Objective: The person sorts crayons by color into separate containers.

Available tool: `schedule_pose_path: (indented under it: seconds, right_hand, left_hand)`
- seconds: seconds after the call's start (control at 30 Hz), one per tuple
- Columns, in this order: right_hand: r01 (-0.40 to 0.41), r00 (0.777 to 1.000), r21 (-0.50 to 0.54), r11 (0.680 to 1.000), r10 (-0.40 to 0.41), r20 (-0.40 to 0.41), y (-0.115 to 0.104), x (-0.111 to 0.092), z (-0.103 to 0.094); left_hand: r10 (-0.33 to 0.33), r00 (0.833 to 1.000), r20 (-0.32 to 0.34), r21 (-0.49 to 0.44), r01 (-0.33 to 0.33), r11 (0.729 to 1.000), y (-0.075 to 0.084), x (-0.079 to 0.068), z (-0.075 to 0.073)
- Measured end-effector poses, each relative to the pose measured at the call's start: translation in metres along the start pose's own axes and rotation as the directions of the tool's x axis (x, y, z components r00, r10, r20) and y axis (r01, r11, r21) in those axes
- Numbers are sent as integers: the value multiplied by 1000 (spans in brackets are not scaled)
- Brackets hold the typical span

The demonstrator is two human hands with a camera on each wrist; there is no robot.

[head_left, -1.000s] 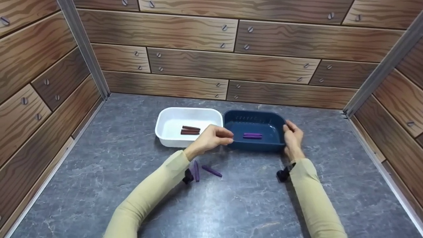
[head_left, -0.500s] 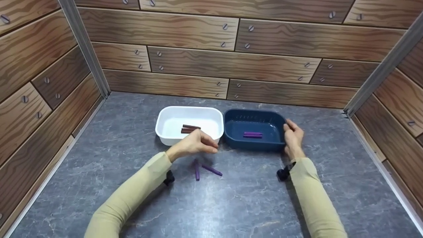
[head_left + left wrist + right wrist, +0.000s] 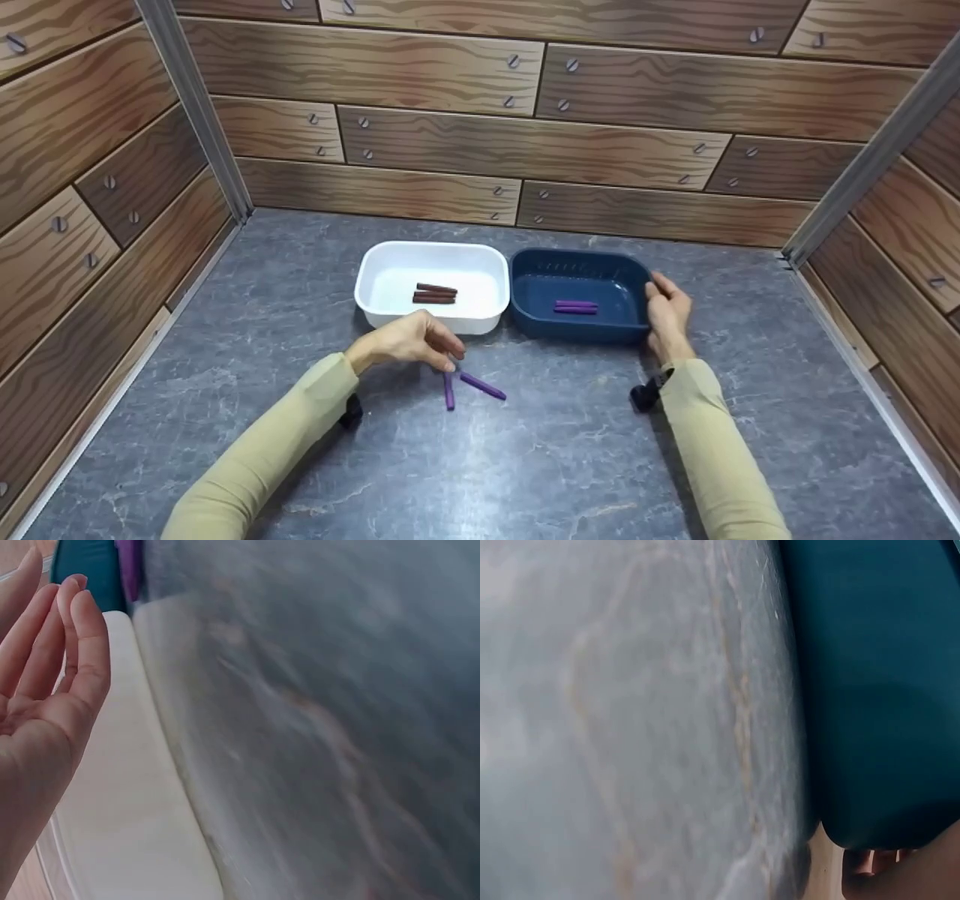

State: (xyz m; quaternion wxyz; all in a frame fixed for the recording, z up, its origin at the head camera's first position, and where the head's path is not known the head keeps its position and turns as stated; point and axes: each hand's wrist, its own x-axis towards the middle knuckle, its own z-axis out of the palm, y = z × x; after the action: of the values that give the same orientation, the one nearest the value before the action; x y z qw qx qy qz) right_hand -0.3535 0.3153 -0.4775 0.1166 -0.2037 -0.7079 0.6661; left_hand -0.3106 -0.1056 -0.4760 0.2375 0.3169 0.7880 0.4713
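Note:
My left hand hovers, fingers relaxed and bent downward, just above the upper end of a purple stick on the grey table; whether it touches is unclear. A second purple stick lies beside it. In the left wrist view the fingers hold nothing. My right hand grips the right end of the blue tub, thumb over its rim. Two purple sticks lie in that tub. The white tub to its left holds brown sticks.
The two tubs stand side by side in the middle of the grey marbled table. Wood-patterned walls close in the back and both sides. The right wrist view shows the blue tub's outer wall up close.
My left hand has drawn back from the blue tub's front edge, leftward and toward me, down to the loose purple sticks. The right hand has stayed on the blue tub.

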Motion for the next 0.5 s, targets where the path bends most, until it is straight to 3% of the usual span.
schedule_pose_path:
  seconds: [0.5]
  right_hand:
    - [15,1000,3,1000,-15,-9,0,0,-1]
  left_hand:
    - [-34,993,109,134,19,991,-6,-3,0]
